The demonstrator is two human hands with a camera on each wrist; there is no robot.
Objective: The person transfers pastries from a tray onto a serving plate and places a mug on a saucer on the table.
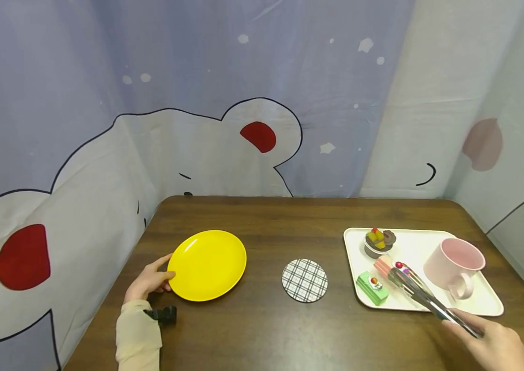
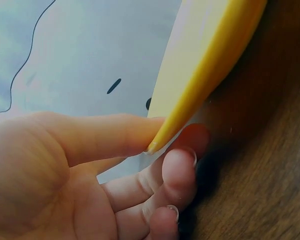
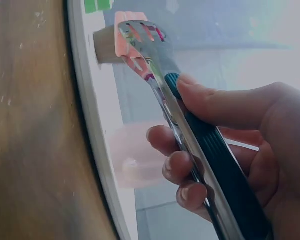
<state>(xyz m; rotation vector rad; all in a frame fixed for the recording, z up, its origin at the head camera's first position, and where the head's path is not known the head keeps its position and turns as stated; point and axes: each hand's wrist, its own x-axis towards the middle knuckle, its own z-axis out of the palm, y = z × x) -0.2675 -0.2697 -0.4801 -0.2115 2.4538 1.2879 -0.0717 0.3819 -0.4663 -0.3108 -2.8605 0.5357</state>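
At the left of the table, my left hand (image 1: 148,282) pinches the rim of a round yellow plate (image 1: 208,265). The left wrist view has the thumb on the upper side of the plate (image 2: 195,82) and curled fingers beneath. Over on the right, my right hand (image 1: 493,340) grips metal serving tongs (image 1: 433,303) with dark grip pads. The tong tips close around a pink toy cake slice (image 3: 122,40) with red and purple toppings, held over a white tray (image 1: 417,241). The tongs partly hide the slice.
On the tray stand a fruit-topped cupcake (image 1: 377,251), a green cake slice (image 1: 373,289) and a pink mug (image 1: 447,265). A checked round coaster (image 1: 305,281) lies mid-table, between plate and tray. A printed curtain (image 1: 206,149) hangs behind the wooden table (image 1: 262,330).
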